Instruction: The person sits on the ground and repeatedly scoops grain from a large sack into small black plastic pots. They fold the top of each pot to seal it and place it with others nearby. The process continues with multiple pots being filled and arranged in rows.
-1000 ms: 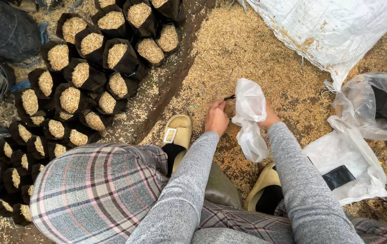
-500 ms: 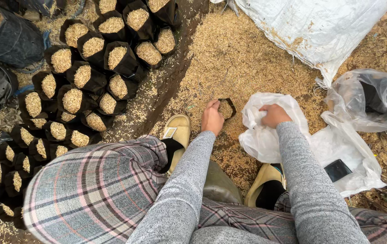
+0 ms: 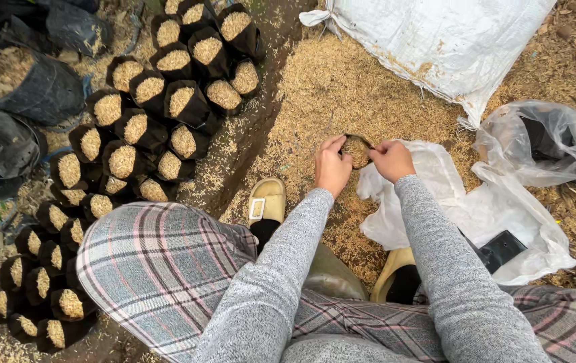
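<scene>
while both hands work over the husk-covered ground [image 3: 341,87], the left hand [image 3: 331,168] and right hand [image 3: 390,160] each pinch one side of a small black bag [image 3: 357,149], fingers closed on its rim, holding its mouth open; the bag shows husk inside and sits on the ground just ahead of the tan sandals [image 3: 266,200]; a crumpled white plastic sheet [image 3: 429,202] lies just beside the right hand; rows of filled black bags [image 3: 146,128] stand near the ground's left edge; a white sack [image 3: 449,40] lies at the far edge.
</scene>
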